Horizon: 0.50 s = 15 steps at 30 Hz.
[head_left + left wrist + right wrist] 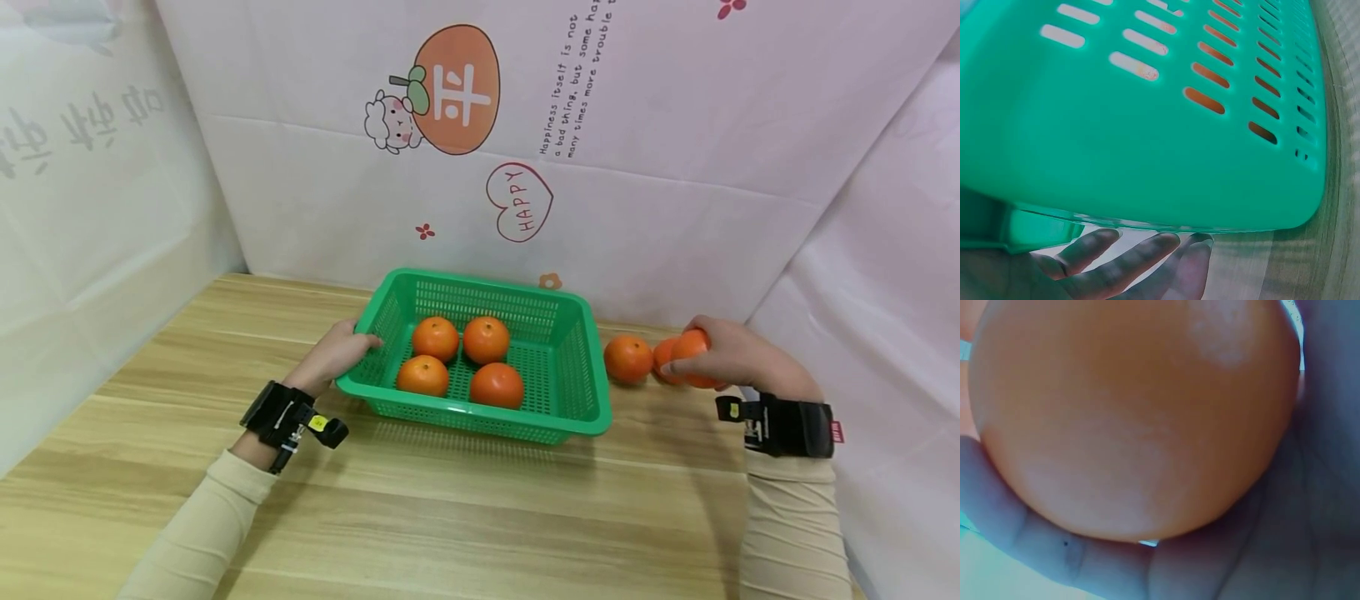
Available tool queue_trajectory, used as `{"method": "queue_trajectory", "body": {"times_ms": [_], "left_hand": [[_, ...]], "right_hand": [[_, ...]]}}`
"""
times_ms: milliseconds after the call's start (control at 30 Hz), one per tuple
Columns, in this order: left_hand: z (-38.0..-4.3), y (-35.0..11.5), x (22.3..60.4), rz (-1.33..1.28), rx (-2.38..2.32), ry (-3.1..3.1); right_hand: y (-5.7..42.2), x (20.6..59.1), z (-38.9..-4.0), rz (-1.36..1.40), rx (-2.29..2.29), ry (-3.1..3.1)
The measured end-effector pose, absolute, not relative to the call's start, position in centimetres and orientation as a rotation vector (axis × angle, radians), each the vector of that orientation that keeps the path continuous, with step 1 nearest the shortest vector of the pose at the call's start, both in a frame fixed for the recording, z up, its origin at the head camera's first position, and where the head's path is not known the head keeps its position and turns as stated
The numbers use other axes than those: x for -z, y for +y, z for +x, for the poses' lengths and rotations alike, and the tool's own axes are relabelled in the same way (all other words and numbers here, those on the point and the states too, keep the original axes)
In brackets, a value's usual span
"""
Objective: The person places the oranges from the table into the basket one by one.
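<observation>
Head view puts the green basket (465,419) on the counter (487,517) at 3 o'clock from the left hand (337,354), which pinches its rim, thumb inside and fingers outside. The right hand (731,354) is curled round a held orange (693,342) on its 9 o'clock side; whether that fruit touches the counter I cannot tell. Right wrist view has it cut off at the top edge; left wrist view is mostly basket wall, with fingertips at 6 o'clock. At the basket's 3 o'clock, between it and the right hand, sit a loose orange (628,360) and a partly hidden orange (664,357), overlapped by the held one. Four oranges (486,340) lie inside the basket. Farthest off, at 12 o'clock, is a printed pale cloth (645,233).
</observation>
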<state>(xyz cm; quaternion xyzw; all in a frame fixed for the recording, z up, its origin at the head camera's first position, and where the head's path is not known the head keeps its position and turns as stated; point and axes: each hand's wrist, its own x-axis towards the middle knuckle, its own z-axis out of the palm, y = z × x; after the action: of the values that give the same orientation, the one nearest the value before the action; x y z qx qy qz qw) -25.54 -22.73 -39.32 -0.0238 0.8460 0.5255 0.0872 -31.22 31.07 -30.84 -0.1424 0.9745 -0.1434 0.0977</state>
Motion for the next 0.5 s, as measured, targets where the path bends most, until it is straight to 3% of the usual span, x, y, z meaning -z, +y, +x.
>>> {"method": "queue_trajectory", "body": {"times_ms": [500], "left_hand": [[-25.4,-22.7,39.1,-0.088,-1.552,2.520]], "right_hand": [[30.0,30.5,-30.9,-0.400,0.478,2.896]]}}
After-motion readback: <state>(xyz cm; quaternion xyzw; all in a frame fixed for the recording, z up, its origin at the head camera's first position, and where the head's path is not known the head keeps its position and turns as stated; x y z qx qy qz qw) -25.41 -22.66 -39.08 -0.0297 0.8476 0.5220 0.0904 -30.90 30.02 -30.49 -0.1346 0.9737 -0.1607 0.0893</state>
